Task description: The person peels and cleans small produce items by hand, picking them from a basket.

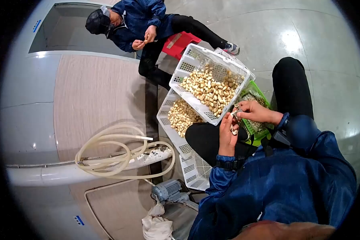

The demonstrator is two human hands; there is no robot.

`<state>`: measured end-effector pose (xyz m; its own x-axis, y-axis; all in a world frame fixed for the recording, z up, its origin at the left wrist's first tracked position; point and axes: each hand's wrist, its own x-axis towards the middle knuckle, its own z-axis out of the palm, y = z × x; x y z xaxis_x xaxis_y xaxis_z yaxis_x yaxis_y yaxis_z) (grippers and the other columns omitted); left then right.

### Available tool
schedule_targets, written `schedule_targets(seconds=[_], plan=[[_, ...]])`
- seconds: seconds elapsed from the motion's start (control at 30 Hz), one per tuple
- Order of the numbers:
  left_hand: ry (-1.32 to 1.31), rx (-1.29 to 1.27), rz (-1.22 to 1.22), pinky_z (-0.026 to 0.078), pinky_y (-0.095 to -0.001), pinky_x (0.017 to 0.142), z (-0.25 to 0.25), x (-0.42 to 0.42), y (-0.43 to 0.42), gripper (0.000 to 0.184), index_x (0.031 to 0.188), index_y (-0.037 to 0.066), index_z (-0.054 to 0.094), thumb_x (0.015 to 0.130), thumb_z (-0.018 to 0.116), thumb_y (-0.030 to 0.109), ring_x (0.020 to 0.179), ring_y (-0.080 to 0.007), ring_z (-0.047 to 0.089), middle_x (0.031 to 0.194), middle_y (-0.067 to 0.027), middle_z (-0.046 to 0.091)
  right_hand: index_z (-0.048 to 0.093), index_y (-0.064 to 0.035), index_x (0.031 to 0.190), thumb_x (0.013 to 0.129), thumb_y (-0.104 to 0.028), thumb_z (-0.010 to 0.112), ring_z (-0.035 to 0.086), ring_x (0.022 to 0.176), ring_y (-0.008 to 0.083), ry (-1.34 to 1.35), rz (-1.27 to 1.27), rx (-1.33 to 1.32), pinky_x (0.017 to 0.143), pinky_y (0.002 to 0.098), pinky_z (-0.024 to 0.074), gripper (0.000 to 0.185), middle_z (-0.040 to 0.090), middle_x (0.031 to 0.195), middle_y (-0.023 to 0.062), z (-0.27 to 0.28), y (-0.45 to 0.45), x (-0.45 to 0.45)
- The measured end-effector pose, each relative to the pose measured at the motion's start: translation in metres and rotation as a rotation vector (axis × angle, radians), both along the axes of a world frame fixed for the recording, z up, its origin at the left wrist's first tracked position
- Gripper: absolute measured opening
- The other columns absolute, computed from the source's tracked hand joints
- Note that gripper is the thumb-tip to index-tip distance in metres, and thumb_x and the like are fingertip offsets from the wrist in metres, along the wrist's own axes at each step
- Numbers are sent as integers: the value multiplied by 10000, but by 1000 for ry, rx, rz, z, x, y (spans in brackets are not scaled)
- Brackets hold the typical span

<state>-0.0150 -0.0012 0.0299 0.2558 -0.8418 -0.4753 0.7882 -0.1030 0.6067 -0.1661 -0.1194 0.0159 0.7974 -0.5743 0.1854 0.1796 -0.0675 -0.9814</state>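
Note:
My left hand [228, 136] is closed, its fingers curled around a small pale piece [235, 131] that looks like a mushroom. Right beside it, my right hand [253, 112] is pinched at a small greyish thing [235, 114], too small to make out. Both hands meet over the edge of a green basket [264, 94] holding pale scraps. Just beyond my fingers stands a white perforated crate [194, 56] with many tan, mushroom-like pieces [212, 86]. Another white crate [164, 112], lower left, holds more pieces [183, 116] and is partly covered by the first.
Across from me a person [142, 24] sits by a red stool [178, 44], both hands at a small item. A coiled hose [108, 156] lies over a white pipe [36, 176] at left. An electric motor [167, 190], a white bag [157, 228] and another crate [196, 172] are nearby.

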Motion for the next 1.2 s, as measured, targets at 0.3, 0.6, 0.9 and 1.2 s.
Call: schedule_targets(seconds=[0.3, 0.6, 0.9, 1.2], plan=[[111, 8, 69, 413, -205, 548, -4, -1, 2, 263, 1209, 48, 513, 1003, 533, 209, 776, -101, 530, 996, -48, 582, 640, 32, 802, 969, -198, 579, 550, 697, 65, 63, -12, 301, 638, 258, 455, 291, 613, 753, 8, -16, 1, 6], [153, 50, 25, 411, -194, 533, -7, 3, 1, 251, 1174, 15, 539, 1004, 520, 199, 742, -86, 532, 975, -38, 588, 657, -6, 747, 935, -162, 600, 596, 773, 140, 17, 3, 44, 711, 301, 471, 251, 624, 800, 71, -3, 2, 1], [206, 23, -43, 398, -196, 531, -7, 5, 4, 217, 1114, 19, 534, 1007, 513, 207, 756, -102, 521, 1016, -65, 593, 683, 23, 802, 913, -174, 603, 577, 680, 79, 82, -65, 175, 632, 269, 462, 240, 652, 744, 24, -8, 1, 3], [188, -9, -3, 417, -205, 535, -19, 22, 7, 265, 1160, 8, 521, 1025, 474, 231, 740, -100, 525, 1060, -78, 601, 618, 15, 710, 862, -184, 639, 548, 578, 174, 107, -154, -54, 548, 339, 417, 251, 563, 630, 110, -12, 0, 4]])
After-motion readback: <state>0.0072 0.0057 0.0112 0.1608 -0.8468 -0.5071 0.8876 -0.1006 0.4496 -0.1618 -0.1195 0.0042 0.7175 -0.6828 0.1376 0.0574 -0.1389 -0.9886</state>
